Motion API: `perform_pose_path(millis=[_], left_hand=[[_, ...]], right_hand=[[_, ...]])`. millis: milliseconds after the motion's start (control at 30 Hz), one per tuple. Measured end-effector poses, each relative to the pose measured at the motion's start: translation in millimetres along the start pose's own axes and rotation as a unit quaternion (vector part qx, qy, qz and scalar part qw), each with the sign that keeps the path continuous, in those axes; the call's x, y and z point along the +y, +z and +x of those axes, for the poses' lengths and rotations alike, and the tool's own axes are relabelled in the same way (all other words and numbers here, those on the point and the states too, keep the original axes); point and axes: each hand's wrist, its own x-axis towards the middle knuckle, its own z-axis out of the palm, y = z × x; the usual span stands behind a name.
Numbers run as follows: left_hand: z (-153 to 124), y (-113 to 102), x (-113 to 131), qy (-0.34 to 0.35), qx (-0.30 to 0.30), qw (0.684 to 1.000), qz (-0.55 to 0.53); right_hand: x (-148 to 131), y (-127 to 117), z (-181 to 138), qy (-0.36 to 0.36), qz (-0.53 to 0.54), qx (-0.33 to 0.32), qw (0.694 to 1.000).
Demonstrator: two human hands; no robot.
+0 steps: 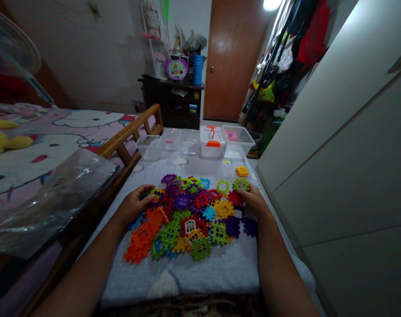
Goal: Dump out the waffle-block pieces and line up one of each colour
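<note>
A heap of colourful interlocking plastic building tiles point(182, 202) with notched edges is spread over the cloth-covered table in front of me. My right hand point(255, 200), at the heap's right side, pinches a green window tile point(240, 185) between thumb and fingers. A yellow tile point(241, 171) lies just beyond it. On the left edge of the heap, my left hand point(134, 206) has its thumb and fingers closed around a yellow-green tile point(156, 193), partly mixed with purple pieces. Orange tiles point(147, 235) lie close below that hand; dark purple ones point(233, 227) sit near my right wrist.
Along the table's far end stand clear plastic boxes point(150, 149), a lidded box with orange latches point(211, 149), and another clear box point(238, 143) with something pink. A wooden bed rail point(130, 132) borders the left; a pale cabinet point(335, 145) rises on the right.
</note>
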Motion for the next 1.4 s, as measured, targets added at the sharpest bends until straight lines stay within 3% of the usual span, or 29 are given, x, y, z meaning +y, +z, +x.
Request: perform_pose_path(millis=[100, 200, 400, 533, 633, 1000, 1167, 1400], left_hand=[[0, 0, 1, -0.001, -0.004, 1.0, 0.003], [0, -1, 2, -0.001, -0.002, 1.0, 0.001], [-1, -1, 5, -0.006, 0.005, 1.0, 0.012], [-1, -1, 5, 0.0, 0.003, 1.0, 0.017], [0, -2, 3, 0.001, 0.002, 1.0, 0.028], [2, -1, -5, 0.004, 0.007, 1.0, 0.026], [2, -1, -4, -0.003, 0.002, 1.0, 0.017], [1, -2, 2, -0.01, 0.0, 1.0, 0.016]], right_hand=[[6, -5, 4, 0.022, -0.033, 0.031, 0.999], [10, -8, 7, 0.027, -0.144, 0.061, 0.987], [10, -9, 5, -0.022, -0.4, 0.097, 0.911], [12, -11, 5, -0.059, -0.49, 0.119, 0.861], [14, -12, 6, -0.073, -0.511, 0.142, 0.845], [22, -3, 8, -0.102, -0.498, 0.097, 0.855], [26, -9, 13, -0.114, -0.451, 0.158, 0.871], [25, -16, 18, -0.105, -0.241, 0.246, 0.933]])
